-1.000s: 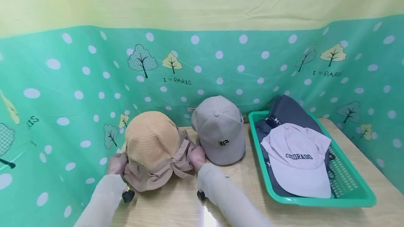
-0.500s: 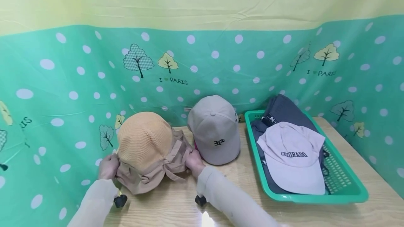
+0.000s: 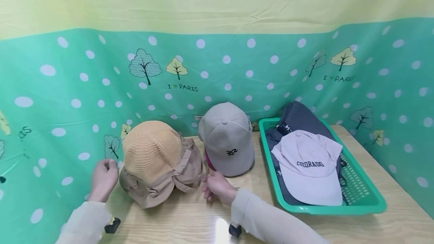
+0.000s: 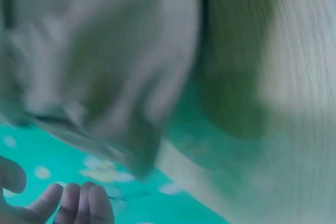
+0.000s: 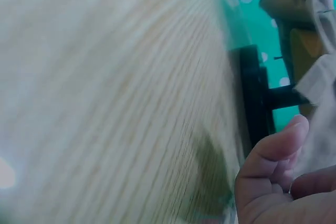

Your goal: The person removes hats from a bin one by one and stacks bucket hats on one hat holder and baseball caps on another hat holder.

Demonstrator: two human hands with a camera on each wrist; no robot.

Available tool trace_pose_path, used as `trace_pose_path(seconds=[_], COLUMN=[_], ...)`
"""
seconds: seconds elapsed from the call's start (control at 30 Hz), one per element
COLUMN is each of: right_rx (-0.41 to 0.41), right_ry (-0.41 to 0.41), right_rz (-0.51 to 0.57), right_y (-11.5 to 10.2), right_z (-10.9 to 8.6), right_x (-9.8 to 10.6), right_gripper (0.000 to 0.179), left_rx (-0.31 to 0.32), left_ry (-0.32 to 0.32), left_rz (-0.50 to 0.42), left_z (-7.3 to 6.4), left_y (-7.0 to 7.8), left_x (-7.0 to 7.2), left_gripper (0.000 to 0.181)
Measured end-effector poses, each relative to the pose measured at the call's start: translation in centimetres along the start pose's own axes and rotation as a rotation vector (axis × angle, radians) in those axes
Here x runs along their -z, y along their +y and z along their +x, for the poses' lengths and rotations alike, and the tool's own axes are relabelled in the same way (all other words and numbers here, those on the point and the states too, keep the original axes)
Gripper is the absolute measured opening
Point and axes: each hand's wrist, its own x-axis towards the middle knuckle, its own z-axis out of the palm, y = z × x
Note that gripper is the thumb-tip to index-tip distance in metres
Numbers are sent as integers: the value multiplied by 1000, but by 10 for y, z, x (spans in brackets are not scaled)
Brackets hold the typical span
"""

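A sun hat (image 3: 152, 153) with a straw-coloured knit crown and a wide brown cloth brim tied in a bow sits at the left of the table. My left hand (image 3: 104, 178) is just off the brim's left side, its fingers loosely bent and holding nothing; the left wrist view shows these fingers (image 4: 79, 203) apart from the blurred brim (image 4: 105, 61). By the brim's right edge is my right hand (image 3: 218, 187), its fingers loosely curled. In the right wrist view nothing shows between thumb and fingers, and a black stand (image 5: 254, 93) appears under the hat.
A grey cap (image 3: 227, 138) with a black emblem stands right of the sun hat, a bit of pink beneath it. Farther right, a green basket (image 3: 367, 202) holds a pale COLORADO cap (image 3: 310, 168) and dark folded fabric (image 3: 301, 119). A polka-dot curtain (image 3: 210, 63) surrounds the wooden table (image 3: 176, 221).
Both hands gripped the sun hat's brim at its sides; now they have let go and drawn apart, the left outward and the right toward me. The view has shifted slightly right.
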Motion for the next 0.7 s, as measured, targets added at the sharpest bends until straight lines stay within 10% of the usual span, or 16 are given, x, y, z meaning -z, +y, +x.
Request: trace_pose_path(seconds=[0.47,0.7], right_rx=[79,161], right_ry=[-81,-103], right_rz=[-90,-141], right_y=[-25,-44], right_z=[-52,-75], right_x=[49,73], right_gripper=[19,18], left_rx=[-391,-645], left_ry=[343,379], left_rz=[-66,-88], left_z=[-55,-72], left_y=[71,91], left_x=[-9,-22], left_gripper=[17,11])
